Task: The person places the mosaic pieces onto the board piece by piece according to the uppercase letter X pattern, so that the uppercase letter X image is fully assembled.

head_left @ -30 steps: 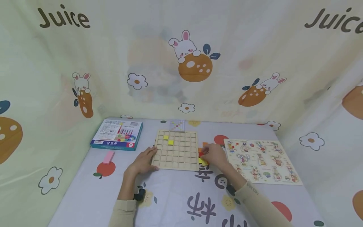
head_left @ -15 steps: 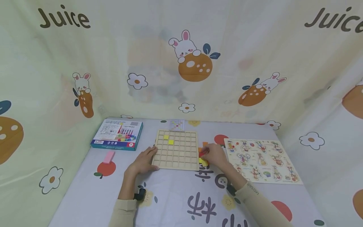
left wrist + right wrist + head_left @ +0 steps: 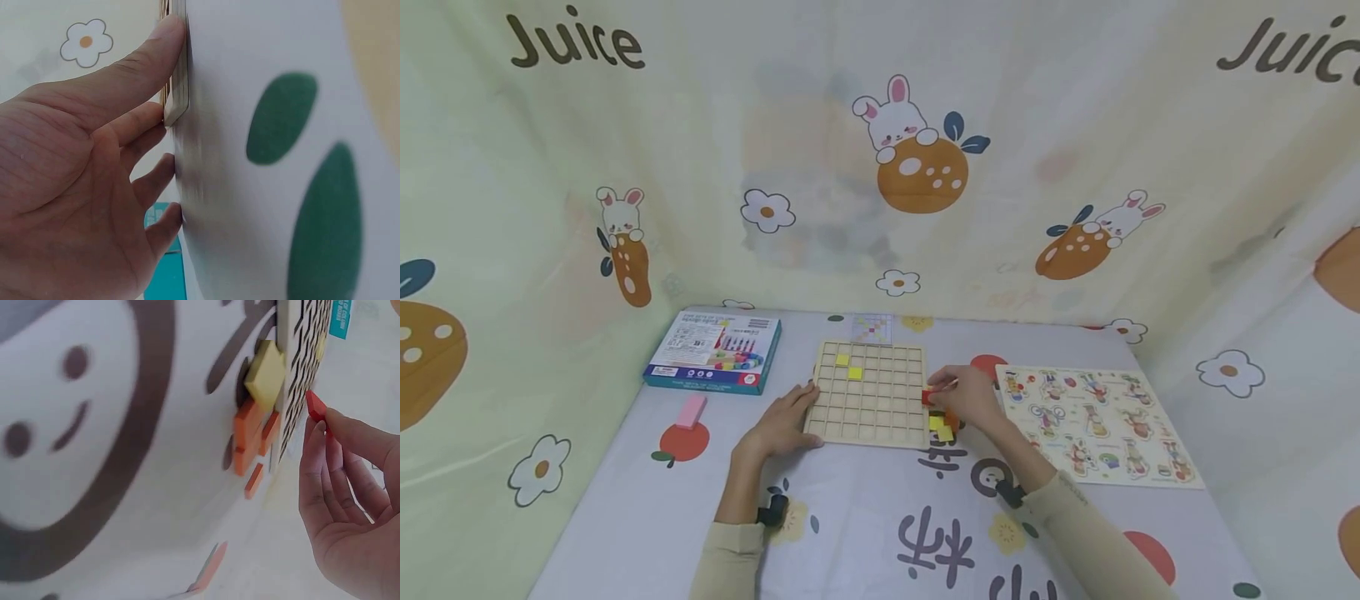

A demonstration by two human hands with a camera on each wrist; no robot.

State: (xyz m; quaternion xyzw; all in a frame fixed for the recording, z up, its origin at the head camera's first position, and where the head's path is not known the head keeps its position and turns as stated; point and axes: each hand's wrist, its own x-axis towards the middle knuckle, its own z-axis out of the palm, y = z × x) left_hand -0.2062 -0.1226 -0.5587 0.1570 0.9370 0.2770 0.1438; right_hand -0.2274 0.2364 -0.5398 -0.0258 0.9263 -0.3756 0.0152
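Observation:
A wooden grid board lies flat on the table, with yellow square tiles in two of its cells. My left hand rests against the board's near left corner; its thumb lies along the near edge in the left wrist view, fingers by the left side. With thumb and fingertips, my right hand pinches a red tile just above the board's right edge. Loose yellow tiles and orange tiles lie on the cloth beside that edge, partly hidden by the hand in the head view.
A small card with a coloured grid pattern lies behind the board. To the left are a flat teal-edged box and a pink block. A wooden board with cartoon figures lies at the right.
My right hand has picked up the red tile from the loose tiles and moved it slightly up, to the board's right edge. The left hand stays at the board's corner.

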